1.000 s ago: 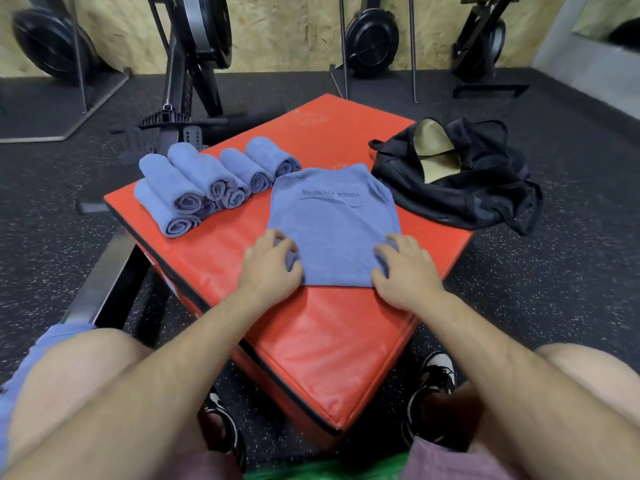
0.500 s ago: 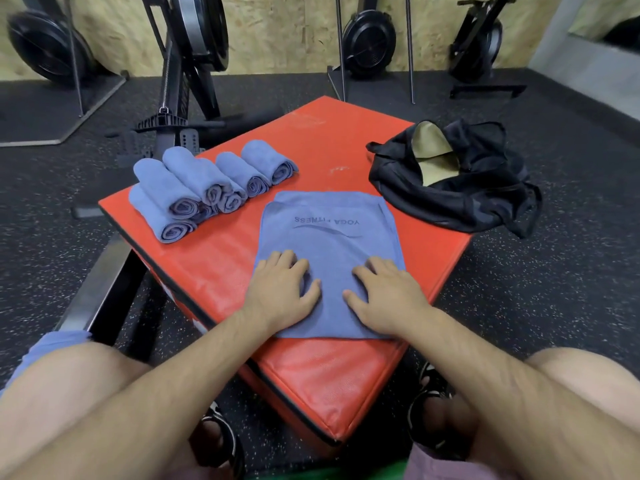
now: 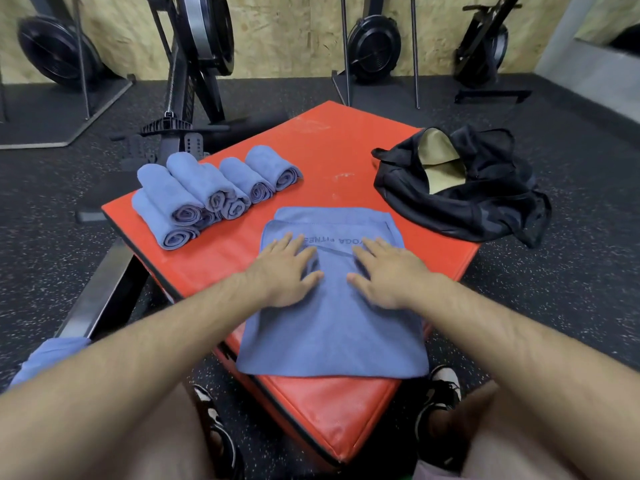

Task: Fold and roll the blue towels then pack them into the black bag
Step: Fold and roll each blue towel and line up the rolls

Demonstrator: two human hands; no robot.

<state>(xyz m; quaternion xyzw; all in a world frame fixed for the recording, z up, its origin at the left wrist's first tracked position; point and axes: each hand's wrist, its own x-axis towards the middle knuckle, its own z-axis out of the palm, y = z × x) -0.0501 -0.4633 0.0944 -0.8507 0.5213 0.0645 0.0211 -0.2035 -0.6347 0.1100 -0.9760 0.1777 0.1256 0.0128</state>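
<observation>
Smoothing the folded towel ahead of the roll

The flat blue microfibre towel with dark printed lettering point(image 3: 332, 327) lies doubled on the near corner of the red padded vinyl block point(image 3: 325, 150), its near edge reaching the block's front. The left hand point(image 3: 284, 271) and right hand point(image 3: 384, 275) press palm-down on it side by side, fingers point(image 3: 294, 242) straight and slightly spread, gripping nothing. The lettering runs between and just beyond the fingertips. Beyond the left fingers, off to the left, sits a heap of rolled blue towels point(image 3: 207, 192). Beyond the right fingers, to the right, the limp black fabric bag point(image 3: 478, 209) lies open-mouthed, showing a tan lining. The step in hand looks like flattening the fold. Next comes narrowing it, or curling one edge tight and rolling evenly.
</observation>
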